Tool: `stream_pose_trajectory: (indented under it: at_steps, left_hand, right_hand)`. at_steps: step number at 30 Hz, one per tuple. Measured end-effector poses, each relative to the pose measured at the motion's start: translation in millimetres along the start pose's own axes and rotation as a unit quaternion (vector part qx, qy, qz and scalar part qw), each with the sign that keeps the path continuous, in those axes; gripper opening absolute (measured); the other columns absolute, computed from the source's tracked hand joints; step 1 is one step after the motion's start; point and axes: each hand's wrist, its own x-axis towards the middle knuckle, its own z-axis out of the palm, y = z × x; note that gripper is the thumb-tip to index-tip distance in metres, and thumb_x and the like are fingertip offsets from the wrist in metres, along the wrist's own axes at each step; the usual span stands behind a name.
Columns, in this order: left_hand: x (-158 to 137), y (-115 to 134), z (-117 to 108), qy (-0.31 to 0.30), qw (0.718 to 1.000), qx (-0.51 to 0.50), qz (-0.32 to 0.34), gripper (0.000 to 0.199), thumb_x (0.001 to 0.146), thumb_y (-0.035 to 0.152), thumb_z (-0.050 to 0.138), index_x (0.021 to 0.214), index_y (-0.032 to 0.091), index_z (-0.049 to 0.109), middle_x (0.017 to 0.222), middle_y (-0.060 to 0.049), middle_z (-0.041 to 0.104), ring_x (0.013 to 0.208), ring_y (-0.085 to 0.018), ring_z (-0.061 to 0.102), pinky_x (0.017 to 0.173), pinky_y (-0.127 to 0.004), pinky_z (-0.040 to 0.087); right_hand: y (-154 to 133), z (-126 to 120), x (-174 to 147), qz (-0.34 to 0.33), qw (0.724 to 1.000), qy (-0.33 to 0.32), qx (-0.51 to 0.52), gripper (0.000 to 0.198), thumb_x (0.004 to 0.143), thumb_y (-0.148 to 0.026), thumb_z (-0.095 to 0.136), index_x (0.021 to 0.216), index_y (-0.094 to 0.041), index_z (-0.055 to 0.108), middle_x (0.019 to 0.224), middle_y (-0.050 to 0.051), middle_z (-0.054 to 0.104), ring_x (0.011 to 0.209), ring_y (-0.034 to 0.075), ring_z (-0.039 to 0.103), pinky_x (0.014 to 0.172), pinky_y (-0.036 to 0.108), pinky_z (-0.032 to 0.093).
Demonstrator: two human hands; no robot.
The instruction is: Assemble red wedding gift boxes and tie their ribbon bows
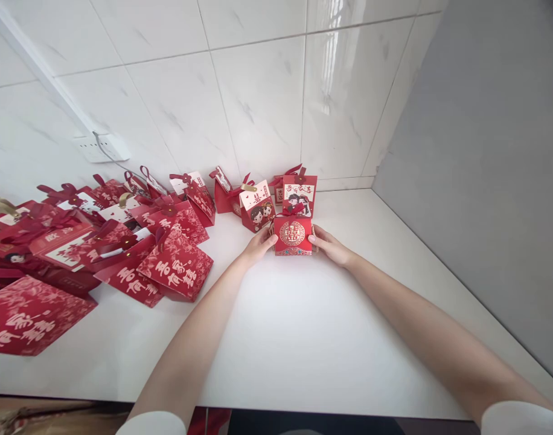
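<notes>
A small red gift box (293,234) with a round gold emblem on its front is held upright between both hands, close to the white tabletop. My left hand (261,243) grips its left side, thumb at the front edge. On the opposite side my right hand (329,245) holds it the same way. The fingers behind the box are partly hidden. Just behind stands a red gift box (300,194) with a cartoon couple on a cream panel. To its left is another gift box (257,205) with a white top and two cartoon figures.
Several red gift boxes (175,266) with ribbons crowd the left of the white table (331,338). White wall tiles (258,90) rise behind, with a socket (102,148) and cable at left. A grey panel (476,181) borders the right side.
</notes>
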Motion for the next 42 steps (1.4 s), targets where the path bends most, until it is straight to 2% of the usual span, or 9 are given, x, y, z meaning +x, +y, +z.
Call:
stream_pose_trajectory:
  at_steps: [6, 9, 13, 17, 20, 24, 31, 37, 42]
  left_hand:
    - [-1.3, -0.1, -0.4, 0.008, 1.000, -0.011, 0.005, 0.072, 0.071, 0.058, 0.072, 0.128, 0.018, 0.055, 0.140, -0.013, 0.053, 0.131, -0.034, 0.046, 0.107, -0.043, 0.038]
    - [-2.5, -2.3, -1.1, 0.064, 0.997, -0.037, -0.014, 0.066, 0.073, 0.062, 0.067, 0.123, 0.020, 0.056, 0.132, -0.011, 0.059, 0.123, -0.031, 0.052, 0.100, -0.040, 0.043]
    - [-1.8, -3.0, -5.9, 0.127, 0.990, -0.032, -0.050, 0.050, 0.077, 0.060, 0.064, 0.105, 0.019, 0.060, 0.112, -0.006, 0.066, 0.109, -0.024, 0.059, 0.094, -0.036, 0.044]
    - [-4.4, 5.0, -17.2, 0.126, 0.990, -0.008, -0.060, 0.042, 0.070, 0.049, 0.076, 0.094, 0.018, 0.060, 0.100, -0.004, 0.067, 0.098, -0.020, 0.061, 0.090, -0.033, 0.044]
    - [-9.3, 13.3, -25.6, 0.048, 0.993, -0.012, -0.105, 0.050, 0.064, 0.043, 0.082, 0.102, 0.018, 0.061, 0.102, -0.006, 0.068, 0.095, -0.022, 0.063, 0.087, -0.036, 0.046]
    - [-10.7, 16.2, -27.7, -0.036, 0.992, 0.015, -0.123, 0.069, 0.054, 0.029, 0.089, 0.116, 0.019, 0.061, 0.116, -0.010, 0.066, 0.110, -0.027, 0.060, 0.095, -0.040, 0.044]
    - [-3.8, 9.0, -28.7, 0.082, 0.985, -0.021, -0.150, 0.034, 0.057, 0.024, 0.084, 0.087, 0.013, 0.074, 0.080, -0.008, 0.073, 0.078, -0.023, 0.066, 0.088, -0.041, 0.046]
    - [-5.4, 20.2, -44.6, 0.121, 0.973, -0.138, -0.142, 0.016, 0.068, 0.030, 0.070, 0.068, 0.015, 0.065, 0.071, -0.006, 0.069, 0.071, -0.018, 0.066, 0.080, -0.034, 0.050]
    - [-6.5, 37.4, -50.8, 0.151, 0.950, -0.247, -0.115, 0.013, 0.074, 0.030, 0.062, 0.073, 0.017, 0.062, 0.070, -0.002, 0.066, 0.072, -0.015, 0.066, 0.079, -0.029, 0.052]
  right_hand:
    - [2.8, -0.5, -0.8, 0.008, 1.000, 0.004, 0.009, 0.059, 0.087, -0.055, 0.059, 0.135, -0.024, 0.044, 0.101, 0.005, 0.059, 0.068, 0.014, 0.049, 0.063, 0.030, 0.043]
    - [6.5, -0.1, -2.1, -0.005, 1.000, 0.026, 0.006, 0.075, 0.080, -0.050, 0.069, 0.143, -0.028, 0.034, 0.124, 0.008, 0.056, 0.098, 0.020, 0.058, 0.081, 0.034, 0.048]
    - [7.5, -1.0, -3.9, -0.028, 0.999, 0.008, -0.044, 0.103, 0.064, -0.041, 0.085, 0.148, -0.030, 0.026, 0.146, 0.010, 0.042, 0.134, 0.027, 0.040, 0.110, 0.043, 0.033]
    - [6.6, -6.2, -2.8, 0.008, 0.999, 0.033, 0.001, 0.073, 0.080, -0.054, 0.065, 0.142, -0.027, 0.038, 0.141, 0.009, 0.050, 0.130, 0.027, 0.045, 0.106, 0.043, 0.039]
    - [8.9, -11.4, 0.0, 0.035, 0.995, 0.054, 0.078, 0.051, 0.089, -0.056, 0.044, 0.130, -0.027, 0.053, 0.123, 0.006, 0.063, 0.114, 0.027, 0.057, 0.092, 0.041, 0.047]
    - [11.5, -14.4, 2.7, 0.056, 0.989, 0.074, 0.114, 0.043, 0.091, -0.055, 0.041, 0.120, -0.028, 0.058, 0.114, 0.003, 0.066, 0.100, 0.022, 0.061, 0.081, 0.035, 0.049]
    - [8.8, -10.6, -1.5, 0.039, 0.997, 0.066, 0.005, 0.050, 0.068, -0.028, 0.073, 0.114, -0.022, 0.056, 0.096, 0.004, 0.065, 0.088, 0.020, 0.062, 0.084, 0.036, 0.048]
    - [5.1, -15.6, -1.8, 0.053, 0.992, 0.060, -0.101, 0.008, 0.068, -0.025, 0.060, 0.074, -0.021, 0.060, 0.077, 0.001, 0.062, 0.077, 0.019, 0.057, 0.077, 0.034, 0.047]
    - [-6.9, -24.0, -0.2, 0.065, 0.992, 0.081, -0.073, 0.011, 0.073, -0.031, 0.049, 0.073, -0.022, 0.055, 0.095, 0.004, 0.063, 0.090, 0.021, 0.058, 0.078, 0.035, 0.046]
